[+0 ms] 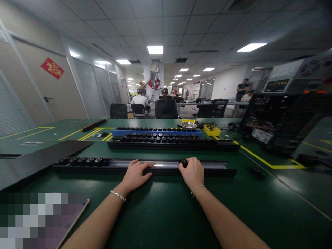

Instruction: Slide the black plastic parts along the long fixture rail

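A long black rail (215, 166) with a shiny metal channel lies across the green table (160, 211) in front of me. My left hand (136, 175) rests on its near edge, fingers curled over it. My right hand (192, 171) is closed on a small black knob-like part (184, 162) sitting in the channel. Several similar black parts (83, 160) sit bunched at the rail's left end.
Behind it lie a second black rail (228, 146) and a blue rail (115, 132), both full of black parts. A metal bowl (189, 125) and yellow trays (212, 130) stand further back. An open computer case (275, 121) is at right, a black panel (38, 159) at left. People sit far behind.
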Demonstrator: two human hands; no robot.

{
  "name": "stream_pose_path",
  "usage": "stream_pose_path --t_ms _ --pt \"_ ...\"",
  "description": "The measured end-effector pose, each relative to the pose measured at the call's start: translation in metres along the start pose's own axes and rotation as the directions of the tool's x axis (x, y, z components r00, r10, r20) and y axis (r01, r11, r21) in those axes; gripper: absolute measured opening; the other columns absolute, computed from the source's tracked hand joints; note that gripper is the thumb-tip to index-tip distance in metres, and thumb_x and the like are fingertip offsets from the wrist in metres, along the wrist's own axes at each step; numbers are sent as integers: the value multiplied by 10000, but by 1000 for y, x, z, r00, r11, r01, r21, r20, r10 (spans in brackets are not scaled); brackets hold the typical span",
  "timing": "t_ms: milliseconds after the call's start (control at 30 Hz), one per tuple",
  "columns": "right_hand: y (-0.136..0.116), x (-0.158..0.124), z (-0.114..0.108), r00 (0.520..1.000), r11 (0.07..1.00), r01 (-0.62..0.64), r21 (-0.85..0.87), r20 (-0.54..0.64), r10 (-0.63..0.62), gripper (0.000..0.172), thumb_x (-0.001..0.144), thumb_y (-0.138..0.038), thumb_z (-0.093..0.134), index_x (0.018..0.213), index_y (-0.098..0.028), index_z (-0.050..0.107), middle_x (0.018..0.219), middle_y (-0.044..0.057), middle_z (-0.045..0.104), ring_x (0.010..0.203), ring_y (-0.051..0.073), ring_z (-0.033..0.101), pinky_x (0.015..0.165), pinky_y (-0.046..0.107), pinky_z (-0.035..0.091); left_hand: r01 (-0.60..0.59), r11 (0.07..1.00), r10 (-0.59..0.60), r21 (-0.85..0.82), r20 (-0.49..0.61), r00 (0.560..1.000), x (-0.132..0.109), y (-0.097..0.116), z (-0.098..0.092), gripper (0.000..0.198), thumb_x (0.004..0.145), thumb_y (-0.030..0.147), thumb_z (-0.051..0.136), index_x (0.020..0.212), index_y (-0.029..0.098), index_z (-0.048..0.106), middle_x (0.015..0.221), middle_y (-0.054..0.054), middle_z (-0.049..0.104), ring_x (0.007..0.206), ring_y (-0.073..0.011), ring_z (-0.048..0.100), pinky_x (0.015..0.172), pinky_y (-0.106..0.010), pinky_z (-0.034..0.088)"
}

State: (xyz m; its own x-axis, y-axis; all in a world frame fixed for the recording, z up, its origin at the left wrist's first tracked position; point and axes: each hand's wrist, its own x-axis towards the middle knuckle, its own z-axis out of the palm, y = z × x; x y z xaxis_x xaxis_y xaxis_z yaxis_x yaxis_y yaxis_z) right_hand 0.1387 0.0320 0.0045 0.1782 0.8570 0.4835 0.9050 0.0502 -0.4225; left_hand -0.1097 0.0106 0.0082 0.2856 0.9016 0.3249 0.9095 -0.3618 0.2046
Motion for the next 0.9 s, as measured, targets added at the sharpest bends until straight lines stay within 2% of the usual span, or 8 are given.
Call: stream_pose_path --t_ms 500,900 --pt "2 2 -3 1000 999 -23 -31 16 23 261 757 -376 483 839 -150 585 884 108 585 890 231 524 780 329 370 -1 1000 1 -14 7 1000 1 0 0 252 828 379 474 1058 340 571 1011 40 662 955 -165 569 1038 -440 225" --pt "8 5 -7 999 998 -49 -30 9 49 271 749 -368 484 844 -141 596 891 122 585 874 233 535 760 323 389 -7 999 8 37 -9 1000 0 -3 3 238 795 305 523 1026 323 577 988 24 666 965 -174 564 1036 -433 235"
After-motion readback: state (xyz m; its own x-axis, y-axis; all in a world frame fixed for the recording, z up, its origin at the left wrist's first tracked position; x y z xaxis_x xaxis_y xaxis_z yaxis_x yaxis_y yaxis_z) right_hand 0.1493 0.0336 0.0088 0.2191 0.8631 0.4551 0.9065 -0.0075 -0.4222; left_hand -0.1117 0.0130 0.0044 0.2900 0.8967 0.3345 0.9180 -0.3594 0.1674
